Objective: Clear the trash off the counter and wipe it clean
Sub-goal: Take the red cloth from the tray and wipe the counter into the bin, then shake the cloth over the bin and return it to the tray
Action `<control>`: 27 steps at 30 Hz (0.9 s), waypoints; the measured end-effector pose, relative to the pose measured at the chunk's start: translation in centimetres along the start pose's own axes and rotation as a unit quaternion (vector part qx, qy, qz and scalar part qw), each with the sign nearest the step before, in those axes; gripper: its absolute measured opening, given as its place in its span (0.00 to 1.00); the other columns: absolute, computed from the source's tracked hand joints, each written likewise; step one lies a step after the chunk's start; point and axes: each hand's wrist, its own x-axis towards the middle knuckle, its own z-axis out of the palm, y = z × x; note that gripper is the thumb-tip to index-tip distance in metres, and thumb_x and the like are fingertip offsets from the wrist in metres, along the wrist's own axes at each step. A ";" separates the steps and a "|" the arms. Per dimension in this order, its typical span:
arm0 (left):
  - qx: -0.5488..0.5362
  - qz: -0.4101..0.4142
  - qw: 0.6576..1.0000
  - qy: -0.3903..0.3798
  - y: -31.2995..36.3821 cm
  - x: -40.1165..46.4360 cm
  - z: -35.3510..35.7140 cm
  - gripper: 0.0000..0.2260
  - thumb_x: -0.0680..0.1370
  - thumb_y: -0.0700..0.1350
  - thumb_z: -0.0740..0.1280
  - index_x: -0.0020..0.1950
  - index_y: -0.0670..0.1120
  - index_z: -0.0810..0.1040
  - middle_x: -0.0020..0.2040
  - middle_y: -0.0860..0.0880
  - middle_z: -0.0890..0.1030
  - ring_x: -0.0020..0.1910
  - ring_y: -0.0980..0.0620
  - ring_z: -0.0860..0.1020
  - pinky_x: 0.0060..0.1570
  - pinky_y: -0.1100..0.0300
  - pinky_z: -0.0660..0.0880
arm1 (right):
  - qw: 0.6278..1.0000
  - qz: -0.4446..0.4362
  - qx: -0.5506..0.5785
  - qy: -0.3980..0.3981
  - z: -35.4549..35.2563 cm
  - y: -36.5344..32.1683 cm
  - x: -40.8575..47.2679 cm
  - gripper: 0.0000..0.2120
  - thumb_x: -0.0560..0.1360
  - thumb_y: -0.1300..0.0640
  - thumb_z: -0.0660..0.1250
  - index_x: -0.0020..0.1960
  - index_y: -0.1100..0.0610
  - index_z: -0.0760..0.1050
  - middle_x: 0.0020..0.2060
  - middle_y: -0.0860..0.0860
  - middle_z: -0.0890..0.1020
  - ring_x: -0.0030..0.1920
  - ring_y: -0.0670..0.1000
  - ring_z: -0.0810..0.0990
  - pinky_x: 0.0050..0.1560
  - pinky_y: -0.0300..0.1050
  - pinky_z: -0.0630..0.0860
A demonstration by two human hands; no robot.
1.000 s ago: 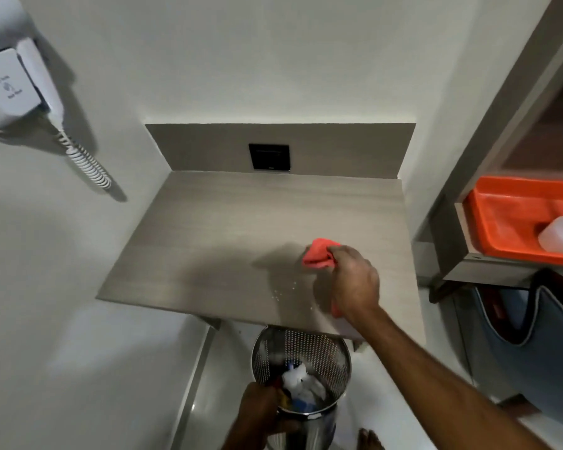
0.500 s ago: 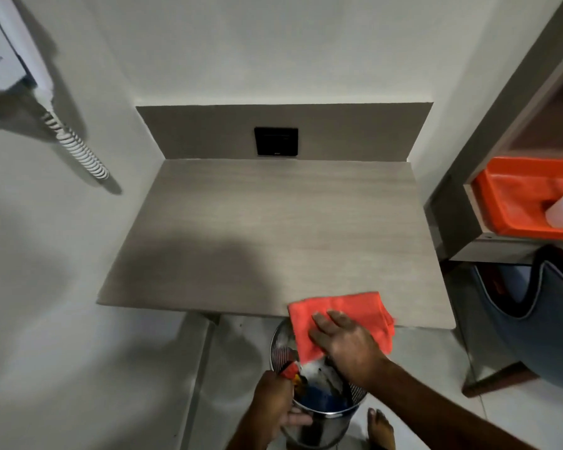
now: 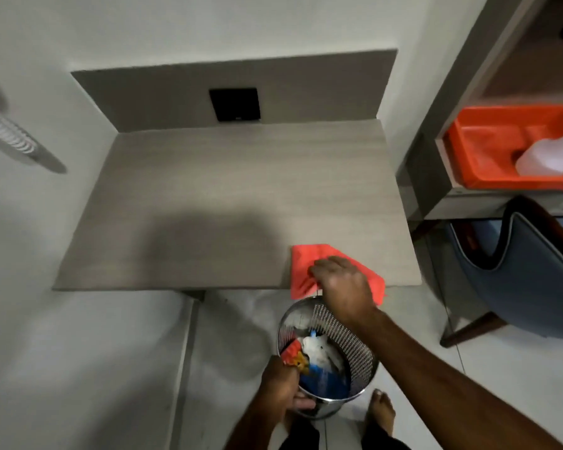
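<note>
The grey wood-look counter [image 3: 228, 196] fills the middle of the view. My right hand [image 3: 343, 284] presses a red-orange cloth [image 3: 306, 264] flat on the counter's front right edge, with part of the cloth hanging over the edge. Just below that edge is a perforated metal trash bin [image 3: 355, 339], held by its rim in my left hand [image 3: 280, 384]. Inside the bin lie white crumpled trash, a blue wrapper and a red-yellow wrapper.
A black wall socket [image 3: 234, 103] sits in the backsplash. To the right is a shelf unit with an orange tray [image 3: 488, 151] holding a white bottle [image 3: 546, 157]. A blue chair [image 3: 527, 274] stands right of the counter. A coiled cord [image 3: 4, 128] hangs on the left wall. My bare foot [image 3: 382, 410] is beside the bin.
My right hand dragged the cloth from the counter's middle to its front edge above the bin, then slid it slightly right. The crumbs seen earlier are gone from the counter. My left hand keeps holding the bin.
</note>
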 end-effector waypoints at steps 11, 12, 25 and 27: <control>-0.044 -0.044 0.997 0.036 -7.0 12.6 8.3 0.11 0.77 0.35 0.66 0.57 0.32 0.78 0.48 0.30 0.84 0.46 0.31 0.85 0.44 0.36 0.84 | 0.972 0.188 -0.002 -0.142 13.4 10.3 -16.1 0.15 0.60 0.61 0.80 0.46 0.57 0.84 0.39 0.56 0.86 0.38 0.58 0.85 0.35 0.48 0.83; -0.047 -0.052 0.997 0.045 -8.0 14.5 9.4 0.10 0.77 0.35 0.65 0.57 0.31 0.78 0.46 0.31 0.84 0.47 0.31 0.85 0.44 0.38 0.84 | 0.967 0.209 0.006 -0.147 15.1 11.6 -16.8 0.13 0.65 0.61 0.77 0.49 0.57 0.84 0.42 0.56 0.86 0.42 0.59 0.85 0.39 0.49 0.83; -0.001 -0.062 0.998 -0.014 -15.4 35.2 16.5 0.09 0.77 0.38 0.63 0.52 0.36 0.82 0.40 0.38 0.87 0.37 0.41 0.87 0.35 0.52 0.84 | 0.950 0.240 0.137 -0.143 31.4 22.0 -19.5 0.20 0.71 0.62 0.70 0.63 0.59 0.76 0.57 0.58 0.82 0.57 0.61 0.80 0.53 0.50 0.77; 0.013 -0.065 0.998 -0.020 -15.8 36.1 17.1 0.07 0.77 0.38 0.65 0.49 0.39 0.82 0.39 0.40 0.88 0.37 0.41 0.87 0.35 0.50 0.84 | 0.948 0.259 0.128 -0.134 32.5 22.3 -19.9 0.22 0.70 0.62 0.72 0.64 0.59 0.76 0.58 0.58 0.82 0.58 0.60 0.80 0.52 0.50 0.77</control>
